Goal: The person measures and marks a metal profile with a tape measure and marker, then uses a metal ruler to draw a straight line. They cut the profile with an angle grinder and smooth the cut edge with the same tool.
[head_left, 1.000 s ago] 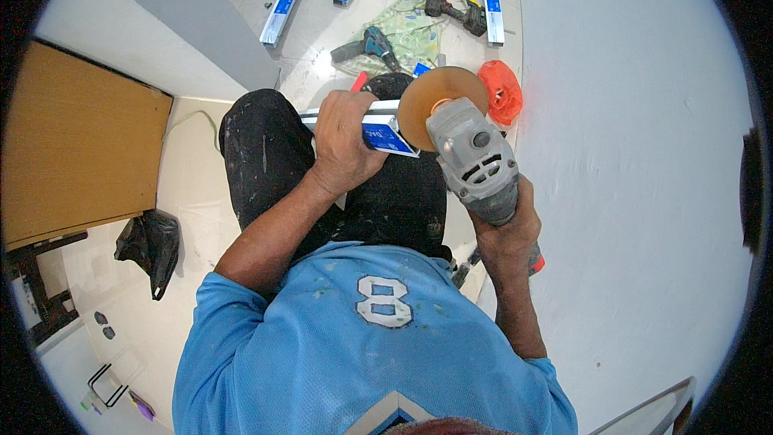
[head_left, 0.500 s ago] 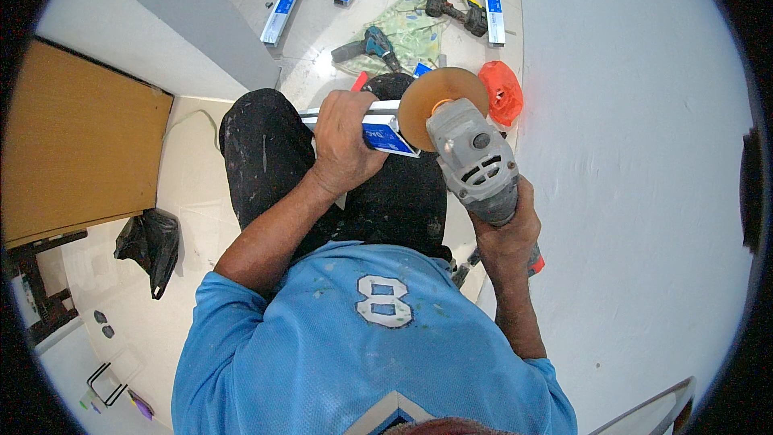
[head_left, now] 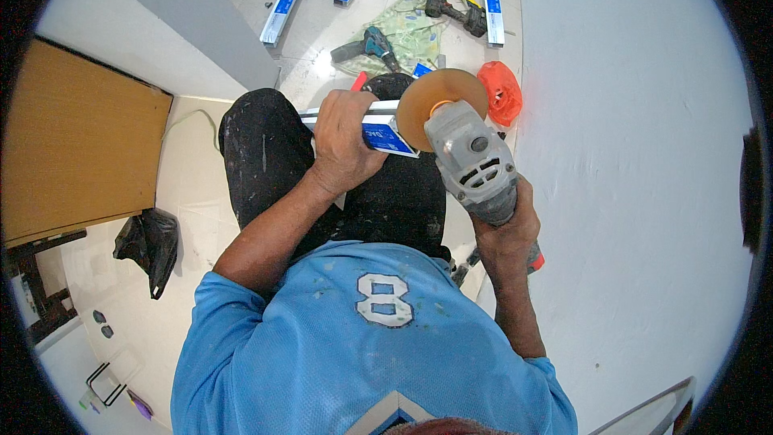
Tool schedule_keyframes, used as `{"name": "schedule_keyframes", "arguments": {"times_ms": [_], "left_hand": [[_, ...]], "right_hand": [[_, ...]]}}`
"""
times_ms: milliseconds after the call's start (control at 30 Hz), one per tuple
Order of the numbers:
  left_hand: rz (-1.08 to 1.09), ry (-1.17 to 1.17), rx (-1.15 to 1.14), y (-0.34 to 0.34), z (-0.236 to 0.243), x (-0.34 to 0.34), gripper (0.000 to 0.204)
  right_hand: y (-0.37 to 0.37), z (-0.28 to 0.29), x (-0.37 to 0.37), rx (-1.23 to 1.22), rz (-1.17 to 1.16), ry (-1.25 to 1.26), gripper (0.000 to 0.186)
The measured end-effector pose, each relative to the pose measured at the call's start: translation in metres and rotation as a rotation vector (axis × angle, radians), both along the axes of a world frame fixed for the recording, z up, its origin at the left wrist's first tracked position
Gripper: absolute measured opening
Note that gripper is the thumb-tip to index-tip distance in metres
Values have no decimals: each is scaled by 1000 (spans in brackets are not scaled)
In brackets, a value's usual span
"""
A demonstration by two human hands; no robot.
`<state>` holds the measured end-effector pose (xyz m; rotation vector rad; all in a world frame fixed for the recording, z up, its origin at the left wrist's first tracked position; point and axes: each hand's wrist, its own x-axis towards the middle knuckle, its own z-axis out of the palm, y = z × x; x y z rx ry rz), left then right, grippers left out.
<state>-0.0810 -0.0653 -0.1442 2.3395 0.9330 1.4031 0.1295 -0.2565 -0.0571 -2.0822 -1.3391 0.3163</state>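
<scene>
My left hand [head_left: 345, 135] is closed around a short white metal profile [head_left: 390, 138] with a blue label, held across my thighs. My right hand [head_left: 510, 229] grips a grey angle grinder [head_left: 475, 157] by its body, the head pointing away from me. Its brown disc [head_left: 443, 109] stands at the right end of the profile, overlapping it in view; whether it touches the metal, I cannot tell. The grinder hides part of my right fingers.
Beyond my knees a teal cordless drill [head_left: 377, 47] rests on a patterned cloth [head_left: 415, 20], near a dark drill [head_left: 455, 12]. Labelled profiles [head_left: 288, 0] lie farther off. An orange-red bag [head_left: 502, 93] sits by the right wall [head_left: 636, 153]. A black bag [head_left: 149, 246] is at left.
The grinder has shifted very slightly to the left, its disc a touch closer over the profile's end. My left hand and the profile hold still.
</scene>
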Motion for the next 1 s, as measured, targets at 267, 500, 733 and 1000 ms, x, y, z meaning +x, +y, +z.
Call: {"name": "schedule_keyframes", "arguments": {"times_ms": [267,500,733,1000], "left_hand": [[8,13,-4,0,-3,-1,60],[5,14,-2,-2,0,0,59],[6,16,6,-3,2,-1,58],[-65,100,16,-15,11,-8,71]], "right_hand": [[1,0,2,-4,-31,-9,63],[-2,6,1,6,-16,-11,63],[-1,5,3,4,-41,-32,64],[-17,19,16,-137,-186,193,62]]}}
